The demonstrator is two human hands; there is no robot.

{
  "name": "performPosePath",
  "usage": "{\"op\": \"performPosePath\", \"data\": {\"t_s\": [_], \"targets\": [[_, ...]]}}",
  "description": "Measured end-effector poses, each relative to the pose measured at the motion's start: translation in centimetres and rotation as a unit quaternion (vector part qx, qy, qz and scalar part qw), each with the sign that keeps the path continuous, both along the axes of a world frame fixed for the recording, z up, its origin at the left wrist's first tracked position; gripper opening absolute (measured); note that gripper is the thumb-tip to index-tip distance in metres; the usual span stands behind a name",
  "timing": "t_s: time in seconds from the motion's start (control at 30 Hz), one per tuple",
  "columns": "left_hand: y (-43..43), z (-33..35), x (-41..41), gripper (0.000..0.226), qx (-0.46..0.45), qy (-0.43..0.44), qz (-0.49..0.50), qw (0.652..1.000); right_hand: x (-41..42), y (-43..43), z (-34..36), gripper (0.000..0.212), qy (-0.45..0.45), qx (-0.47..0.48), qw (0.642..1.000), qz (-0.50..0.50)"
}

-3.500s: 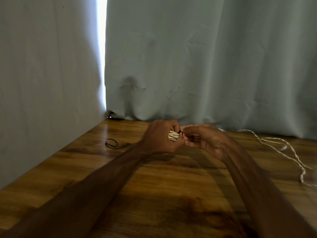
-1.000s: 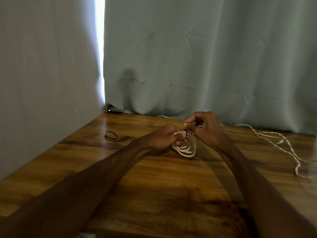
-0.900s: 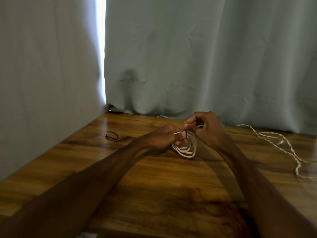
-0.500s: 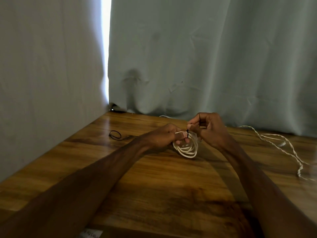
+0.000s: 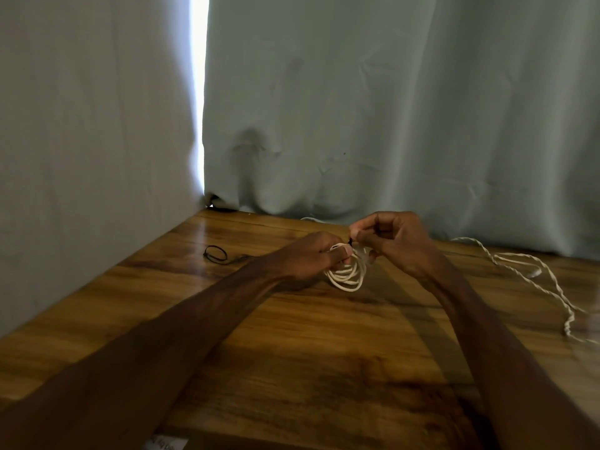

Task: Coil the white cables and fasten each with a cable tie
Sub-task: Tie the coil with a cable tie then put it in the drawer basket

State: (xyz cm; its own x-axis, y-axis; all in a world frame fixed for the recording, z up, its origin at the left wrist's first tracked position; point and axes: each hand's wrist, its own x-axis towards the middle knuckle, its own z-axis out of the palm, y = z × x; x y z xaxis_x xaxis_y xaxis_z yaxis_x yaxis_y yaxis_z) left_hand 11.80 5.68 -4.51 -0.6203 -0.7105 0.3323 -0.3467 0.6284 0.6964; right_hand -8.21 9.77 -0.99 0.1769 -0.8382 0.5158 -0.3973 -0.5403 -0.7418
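Note:
A coiled white cable [image 5: 347, 277] hangs in loops just above the wooden table [image 5: 292, 336]. My left hand [image 5: 308, 258] grips the top of the coil. My right hand [image 5: 394, 243] pinches a black cable tie [image 5: 350, 243] that sits at the top of the coil, right beside my left thumb. A second white cable [image 5: 532, 274], twisted and loose, lies spread over the table at the right.
Another black cable tie [image 5: 216, 254], bent into a loop, lies on the table at the back left. Pale blue curtains [image 5: 357, 108] hang close behind and to the left of the table. A strip of paper [image 5: 165, 443] shows below the table's near edge.
The coil was bunched inside both hands 3.5 s ago; it now hangs in open loops under them. Over the last second the hands have barely moved.

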Motion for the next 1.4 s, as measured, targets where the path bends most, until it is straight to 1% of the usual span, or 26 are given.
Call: {"op": "performPosePath", "data": {"t_s": [0.07,0.13,0.17,0.27,0.3,0.5,0.67,0.73,0.87,0.93,1.0,1.07,1.2,1.4], "targets": [[0.1,0.2,0.1,0.028,-0.027,-0.007,0.016,0.999,0.0,0.3,0.2,0.020,-0.034,0.042,0.998,0.018],[0.0,0.3,0.2,0.027,-0.059,-0.021,0.031,0.998,-0.1,0.4,0.4,0.034,-0.081,0.083,0.993,0.035],[-0.1,0.4,0.2,0.026,-0.075,-0.030,0.038,0.996,-0.3,0.4,0.4,0.035,-0.094,0.093,0.990,0.040],[0.0,0.6,0.1,0.023,-0.112,-0.049,0.037,0.992,-1.1,0.3,0.3,0.021,-0.083,0.097,0.991,0.047],[0.0,0.6,0.1,0.024,-0.125,-0.054,0.036,0.990,-1.2,0.3,0.3,0.021,-0.079,0.101,0.990,0.050],[0.0,0.6,-0.2,0.026,-0.202,-0.093,0.026,0.975,-2.0,0.1,0.5,0.023,-0.080,0.116,0.988,0.054],[0.1,0.7,-0.3,0.014,-0.264,-0.110,0.026,0.958,-2.3,0.0,0.5,0.024,-0.075,0.105,0.990,0.052],[0.3,0.8,-0.3,0.012,-0.268,-0.112,0.028,0.956,-2.3,0.0,0.5,0.022,-0.072,0.098,0.991,0.052],[0.4,0.7,-0.3,0.023,-0.251,-0.108,0.034,0.961,-2.2,0.1,0.6,0.019,-0.079,0.097,0.991,0.052],[0.6,0.9,-0.4,0.024,-0.249,-0.107,0.029,0.962,-2.2,0.1,0.5,0.019,-0.079,0.103,0.990,0.050],[0.9,1.1,-0.5,0.019,-0.255,-0.111,0.015,0.960,-2.1,0.1,0.6,0.020,-0.078,0.108,0.990,0.047],[1.1,1.3,-0.5,0.010,-0.259,-0.117,0.005,0.959,-2.0,0.1,0.5,0.020,-0.081,0.111,0.989,0.047],[1.1,1.1,-0.4,0.009,-0.267,-0.102,0.006,0.958,-1.9,0.2,0.6,0.019,-0.082,0.111,0.990,0.040],[1.1,1.1,-0.6,0.018,-0.276,-0.094,0.006,0.957,-2.2,0.2,0.5,0.021,-0.045,0.118,0.990,0.056]]}}
